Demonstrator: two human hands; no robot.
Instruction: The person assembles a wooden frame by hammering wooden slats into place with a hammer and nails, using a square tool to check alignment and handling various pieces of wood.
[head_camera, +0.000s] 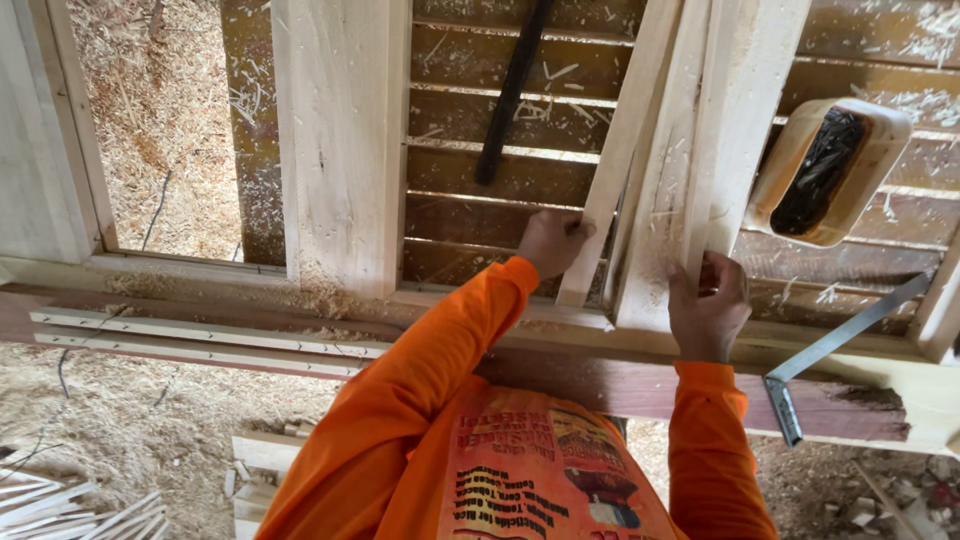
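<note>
My left hand is closed around the lower end of a thin pale wooden strip that leans up across a brown louvred panel. Just to its right, my right hand grips the lower end of a bundle of pale wooden strips lying side by side. Both hands sit close above the pale wooden frame rail that crosses the view. Orange sleeves cover both arms.
A wide pale board stands upright at the left of the panel. A black rod lies on the slats. A cream tub of dark material rests at the right, and a metal square lies below it. Shavings cover the floor.
</note>
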